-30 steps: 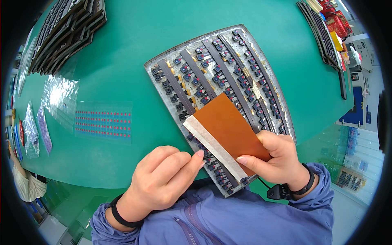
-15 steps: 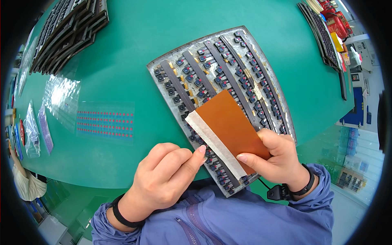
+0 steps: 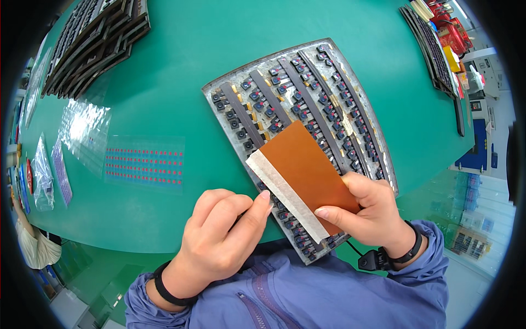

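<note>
Your right hand (image 3: pixel 370 207) has the brown card (image 3: pixel 309 170) clamped between thumb and fingers, above the tray (image 3: pixel 257 66) of small dark parts. Your left hand (image 3: pixel 220 231) is pinched narrow just beside the card's pale strip (image 3: pixel 287 197); I cannot tell whether it holds anything. Better to brace the card firmly, touch lightly, and avoid knocking parts beneath it.
</note>
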{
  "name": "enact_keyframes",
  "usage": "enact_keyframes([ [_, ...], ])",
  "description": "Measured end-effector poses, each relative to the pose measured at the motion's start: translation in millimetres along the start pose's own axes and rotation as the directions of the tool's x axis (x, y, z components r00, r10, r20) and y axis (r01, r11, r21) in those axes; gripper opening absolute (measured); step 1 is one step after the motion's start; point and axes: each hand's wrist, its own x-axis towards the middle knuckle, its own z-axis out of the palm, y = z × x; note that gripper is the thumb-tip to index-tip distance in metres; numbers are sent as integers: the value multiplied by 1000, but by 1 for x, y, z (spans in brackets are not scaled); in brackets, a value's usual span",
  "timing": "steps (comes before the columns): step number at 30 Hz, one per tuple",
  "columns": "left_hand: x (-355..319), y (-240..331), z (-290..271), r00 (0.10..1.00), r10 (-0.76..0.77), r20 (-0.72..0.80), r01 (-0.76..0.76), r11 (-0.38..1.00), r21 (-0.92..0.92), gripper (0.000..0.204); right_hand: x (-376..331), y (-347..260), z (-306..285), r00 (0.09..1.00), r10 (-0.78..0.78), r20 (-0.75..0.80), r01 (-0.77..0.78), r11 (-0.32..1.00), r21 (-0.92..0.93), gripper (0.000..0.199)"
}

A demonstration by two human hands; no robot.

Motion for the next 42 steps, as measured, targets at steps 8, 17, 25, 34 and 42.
enact_keyframes([
  [8, 5, -1, 0, 999, -44, 10, 44, 999, 8, 26, 1, 0, -2, 999, 16, 36, -13, 995, -103, 23],
  [17, 19, -6, -16, 993, -74, 92, 77, 997, -26, 32, 7, -9, -20, 996, -20, -83, 46, 944, 327, 25],
  [25, 14, -28, -9, 994, 49, 95, -45, 998, -42, 36, 26, 7, -18, 992, -125, 25, 127, 990, -66, 17],
  [34, 16, -32, -9, 993, 100, 69, -95, 993, -70, 30, 30, 7, -21, 990, -124, 73, 130, 988, -84, 15],
  [42, 16, -31, -9, 991, 79, 104, -77, 997, -20, 29, 31, 4, -19, 994, -101, 41, 103, 993, -58, 15],
])
